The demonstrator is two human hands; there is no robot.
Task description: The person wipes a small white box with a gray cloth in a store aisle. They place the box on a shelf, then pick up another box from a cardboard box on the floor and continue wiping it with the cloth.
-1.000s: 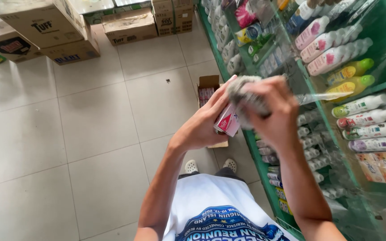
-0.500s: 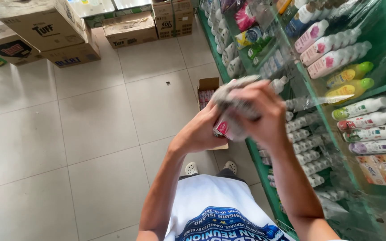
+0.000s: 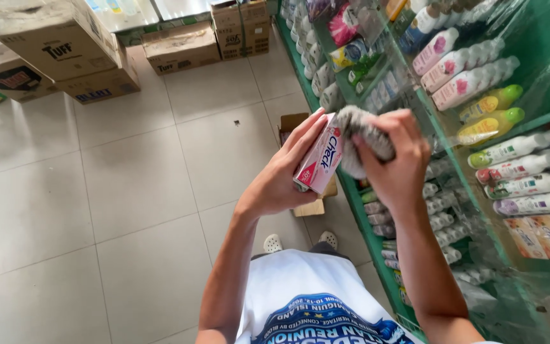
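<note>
My left hand (image 3: 281,175) grips a small white and pink soap box (image 3: 319,159), tilted with its printed face towards me. My right hand (image 3: 397,159) clutches a bunched grey cloth (image 3: 359,135) pressed against the box's upper right side. Both hands are raised at chest height beside the green shelves. Below them an open cardboard carton (image 3: 302,162) sits on the tiled floor, mostly hidden by my left hand.
Green shelving (image 3: 377,245) on the right carries rows of bottles (image 3: 517,150) wrapped in clear plastic. Several brown cardboard boxes (image 3: 52,44) are stacked at the far end of the tiled floor (image 3: 116,191). My feet in white shoes (image 3: 274,242) stand near the shelf base.
The box was covered by the cloth and my right hand; now its printed face shows, tilted upward, and the cloth has shifted to its upper right side.
</note>
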